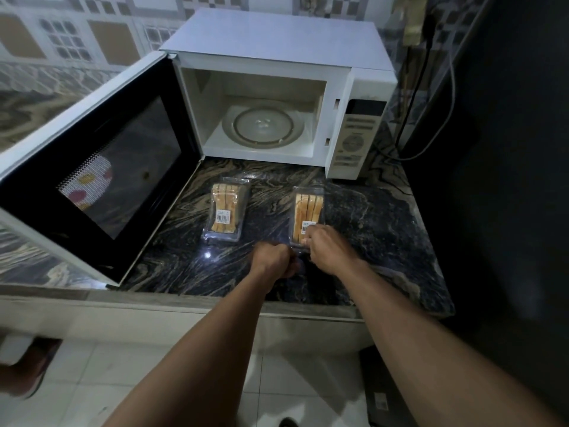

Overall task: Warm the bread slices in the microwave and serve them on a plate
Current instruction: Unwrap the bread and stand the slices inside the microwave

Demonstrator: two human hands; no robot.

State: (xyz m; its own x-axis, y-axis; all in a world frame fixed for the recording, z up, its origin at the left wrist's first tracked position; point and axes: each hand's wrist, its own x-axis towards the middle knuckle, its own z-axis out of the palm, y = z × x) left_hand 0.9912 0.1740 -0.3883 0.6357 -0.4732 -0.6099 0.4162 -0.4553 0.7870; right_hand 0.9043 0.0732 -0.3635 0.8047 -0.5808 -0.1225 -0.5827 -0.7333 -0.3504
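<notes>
The bench (191, 241) is black marble with swirling tan veins. Just beyond the fingers (306, 240), golden-tan bread slices (308, 208) show through clear wrap with a white barcode label (308, 226). The microwave (277, 44) is white, its door window (129, 167) black.

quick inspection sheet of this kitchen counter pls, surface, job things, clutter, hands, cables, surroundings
surface: dark marbled stone counter, glossy, with a light glare spot
job's things: white microwave at the back, door swung wide open to the left, glass turntable bare; left bread pack lying flat and sealed; right bread pack being handled; no plate seen
clutter: nothing seen
grippers: left hand closed in a fist at the right pack's near end; right hand with its grip on the same end
cables: dark cables hanging right of the microwave
surroundings: patterned tiled wall behind, pale floor tiles below
</notes>
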